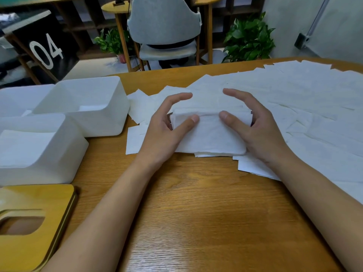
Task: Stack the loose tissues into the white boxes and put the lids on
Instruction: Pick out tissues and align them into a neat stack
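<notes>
- White boxes: three, grouped at the left – near (39, 146), middle (88, 107), far left (17, 99).
- Wooden lids: one (33, 222), near left.
- Loose tissues (294, 99): too many to count, spread right.
- Gathered tissue stack (208, 132): one, centre.
- Hands: two, left (167, 130) and right (253, 126).
- Chairs: one (165, 26), far.
- Potted plants: two, far left (112, 42) and far right (249, 38).

On the worktop (196, 203), a small stack of tissues (210, 134) sits between the left hand (167, 130) and right hand (255, 130), atop loose tissues (294, 99) spreading right and behind. Two open boxes (88, 107) stand at left, one behind the other, each with tissues inside. A lid (33, 218) lies before them at the near left edge. A chair (167, 30) stands beyond the worktop.
</notes>
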